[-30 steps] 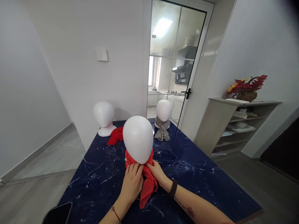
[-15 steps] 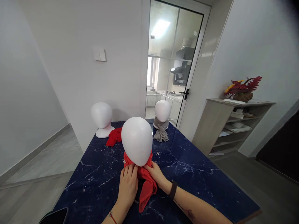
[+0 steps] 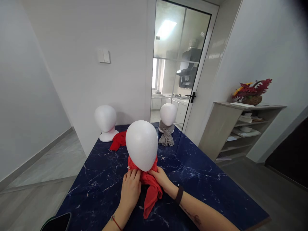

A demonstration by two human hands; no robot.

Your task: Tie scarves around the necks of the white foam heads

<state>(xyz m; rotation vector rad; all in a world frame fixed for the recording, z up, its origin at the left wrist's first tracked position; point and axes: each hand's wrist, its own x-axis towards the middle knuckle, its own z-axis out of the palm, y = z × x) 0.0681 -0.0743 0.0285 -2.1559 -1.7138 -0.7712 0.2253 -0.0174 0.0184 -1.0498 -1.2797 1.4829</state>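
Red gauzy scarf (image 3: 151,197) is wrapping around the neck of the nearest white mannequin head (image 3: 141,146), which is standing upright toward the near end of a dark blue marbled table (image 3: 192,195). One loose end is hanging forward below the chin and trailing onto the tabletop between the person's hands. From where I'm standing, the left hand (image 3: 131,185) is bending its fingers over the cloth at the left front of the neck; its thumb is hiding, so I cannot tell whether it is closing on a fold. The right hand (image 3: 161,178) is gripping the fabric just under the chin, thumb on top, its other fingers mostly hiding. A dark band (image 3: 179,194) is circling the right wrist, and a thin red bracelet (image 3: 115,222) the left.

At the far left, a bare mannequin head (image 3: 105,118) is standing with a red cloth (image 3: 118,141) lying beside it. At the far right, another mannequin head (image 3: 168,114) is wearing a grey scarf (image 3: 166,137). A phone (image 3: 57,223) is lying at the near left corner.
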